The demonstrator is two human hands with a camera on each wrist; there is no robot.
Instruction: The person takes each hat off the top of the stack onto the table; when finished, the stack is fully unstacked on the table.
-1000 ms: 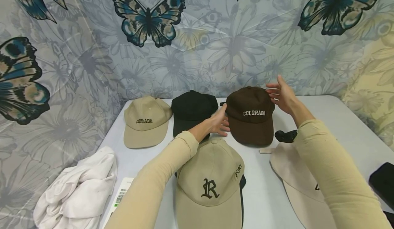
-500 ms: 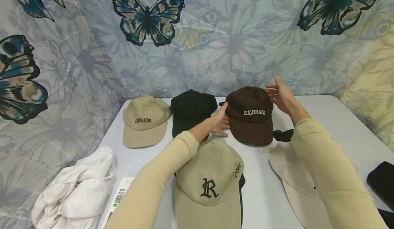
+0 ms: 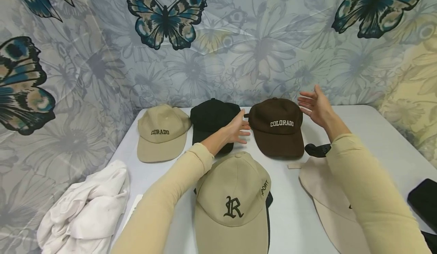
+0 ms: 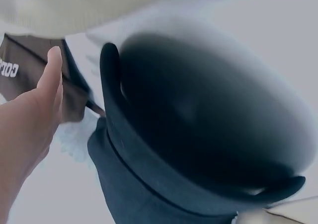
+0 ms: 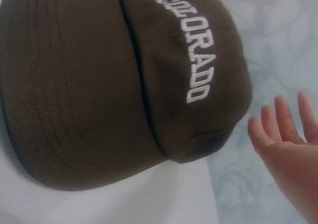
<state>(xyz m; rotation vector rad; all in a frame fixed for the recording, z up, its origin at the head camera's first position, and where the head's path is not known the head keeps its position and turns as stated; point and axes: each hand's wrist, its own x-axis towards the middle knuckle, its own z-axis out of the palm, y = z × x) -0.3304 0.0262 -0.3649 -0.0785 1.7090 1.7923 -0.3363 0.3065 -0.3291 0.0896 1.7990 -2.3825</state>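
A brown cap [image 3: 278, 128] with white COLORADO lettering sits at the back of the table, brim facing me. My left hand [image 3: 236, 129] hovers at its left side, fingers spread and holding nothing, in front of a black cap [image 3: 213, 113]. On the brown cap's right, my right hand [image 3: 318, 106] is raised with fingers extended, palm toward the cap. The right wrist view shows a small gap between those fingers and the cap [image 5: 198, 75]. In the left wrist view the hand [image 4: 35, 114] overlaps the brown cap, beside the black cap's brim [image 4: 198, 110].
A tan COLORADO cap [image 3: 163, 134] stands at the back left. Nearer me lies a khaki cap with a large R [image 3: 235, 197], over something dark. A cream cap [image 3: 327, 197] is partly under my right sleeve. White cloth [image 3: 92, 208] lies at left, a black object [image 3: 423, 199] at right.
Both hands have drawn slightly away from the brown cap, the left hand to the left and the right hand to the right. The caps stay in place.
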